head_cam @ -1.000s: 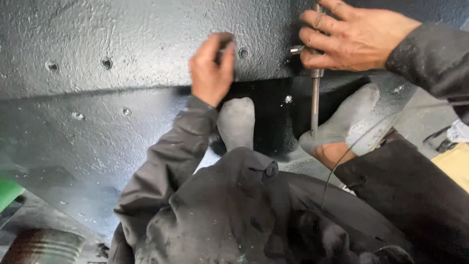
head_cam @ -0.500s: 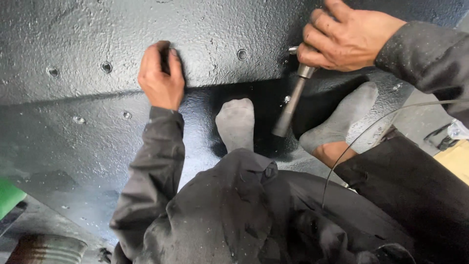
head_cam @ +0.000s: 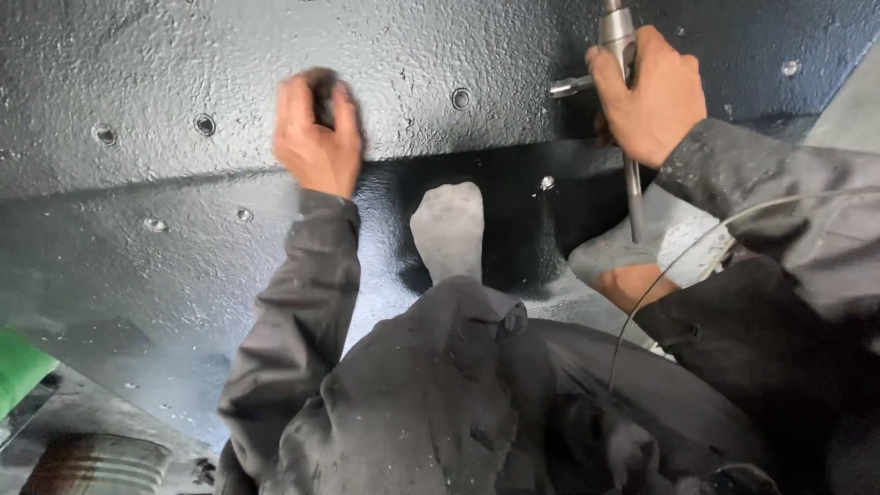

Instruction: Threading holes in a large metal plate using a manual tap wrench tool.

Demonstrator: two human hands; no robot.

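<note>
Up top, left hand (head_cam: pixel 316 137) on black panel (head_cam: pixel 137 55), right hand (head_cam: pixel 653 101) gripping T-handle tool (head_cam: pixel 616 37)

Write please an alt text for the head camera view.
A person's left hand presses a small dark object against a black painted metal panel with bolt holes, while the right hand grips a T-handle metal tool. Grey-socked feet rest below.

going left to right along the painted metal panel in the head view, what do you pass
Green thing at the edge → two small holes → left hand pressing a dark object on the black panel → another hole → right hand gripping a metal T-handle tool → hole at far right
</note>
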